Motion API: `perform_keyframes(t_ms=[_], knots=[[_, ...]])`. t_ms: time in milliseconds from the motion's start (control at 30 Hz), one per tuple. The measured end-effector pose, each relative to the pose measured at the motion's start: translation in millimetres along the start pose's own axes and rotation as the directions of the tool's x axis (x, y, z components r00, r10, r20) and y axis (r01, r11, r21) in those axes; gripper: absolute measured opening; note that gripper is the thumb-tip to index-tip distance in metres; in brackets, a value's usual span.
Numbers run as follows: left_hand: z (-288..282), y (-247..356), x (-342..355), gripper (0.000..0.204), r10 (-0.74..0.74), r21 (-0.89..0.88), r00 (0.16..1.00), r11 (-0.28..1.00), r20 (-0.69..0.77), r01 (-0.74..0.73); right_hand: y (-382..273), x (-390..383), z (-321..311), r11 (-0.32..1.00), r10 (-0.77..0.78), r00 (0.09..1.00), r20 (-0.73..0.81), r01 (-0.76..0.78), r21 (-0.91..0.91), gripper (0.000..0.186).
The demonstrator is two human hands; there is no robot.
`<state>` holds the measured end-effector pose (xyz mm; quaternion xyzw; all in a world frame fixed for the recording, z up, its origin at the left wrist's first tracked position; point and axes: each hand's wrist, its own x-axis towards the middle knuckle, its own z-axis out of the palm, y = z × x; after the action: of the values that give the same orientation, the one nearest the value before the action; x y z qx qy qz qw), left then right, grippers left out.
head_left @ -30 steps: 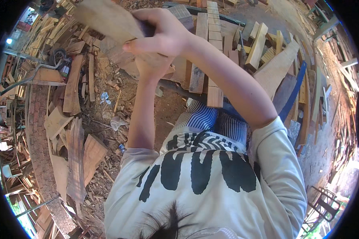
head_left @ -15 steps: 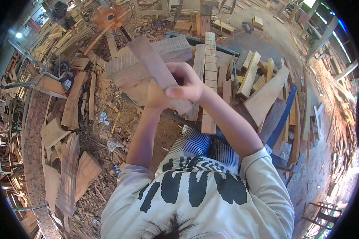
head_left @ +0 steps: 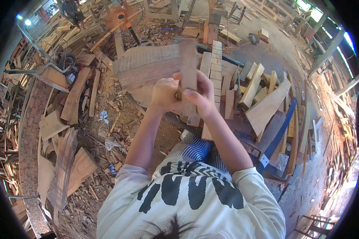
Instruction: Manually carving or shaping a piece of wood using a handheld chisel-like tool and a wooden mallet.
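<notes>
Both the left hand (head_left: 163,93) and right hand (head_left: 201,93) clench the upright wooden plank (head_left: 187,65), which, I judge, could slip onto the stacked planks (head_left: 215,67) behind if either grip loosens.

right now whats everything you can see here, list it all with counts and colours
wooden block: one, brown, held upright in both hands at centre
slatted wooden panel: one, reddish brown, behind the block
cut planks: many, pale tan, piled to the right
blue metal bar: one, blue, slanting at right
standing fan: one, orange hub, top centre
wheelbarrow: one, grey frame, far left
brick strip: one, red-brown, curving down the left
scrap boards: several, brown, lower left ground
left hand: one, gripping the block's lower part
right hand: one, fingers wrapped on the block
</notes>
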<state>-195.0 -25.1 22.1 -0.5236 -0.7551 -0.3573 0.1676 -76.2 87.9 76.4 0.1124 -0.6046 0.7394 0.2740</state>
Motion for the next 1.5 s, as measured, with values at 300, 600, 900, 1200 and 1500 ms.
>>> perform_keyframes(t_ms=[300, 600, 900, 1200, 1500], knots=[[-9, -4, -5, 0.023, -0.040, -0.100, 0.999, 0.994, 0.015, 0.041, 4, -43, -87, 0.716, 0.020, 0.711, -0.703, -0.501, -0.486, 0.037], [-1, -7, 2, 0.027, -0.261, -0.369, 0.960, 0.886, 0.102, 0.280, 59, -94, -105, -0.081, 0.063, 0.822, -0.566, -0.561, -0.824, 0.053], [-5, 12, 6, 0.054, -0.458, -0.312, 0.888, 0.841, 0.025, 0.443, 115, -91, -59, 0.331, -0.012, 0.963, -0.269, -0.250, -0.910, 0.022], [-2, -19, 1, 0.052, -0.527, -0.592, 0.850, 0.687, -0.005, 0.422, 113, -93, -62, 0.618, 0.594, 0.805, 0.004, -0.460, 0.637, 0.014], [-24, -50, -10, 0.053, -0.734, -0.787, 0.667, 0.486, -0.131, 0.380, 145, -64, 4, 0.855, 0.430, 0.863, -0.264, -0.483, -0.188, 0.042]])
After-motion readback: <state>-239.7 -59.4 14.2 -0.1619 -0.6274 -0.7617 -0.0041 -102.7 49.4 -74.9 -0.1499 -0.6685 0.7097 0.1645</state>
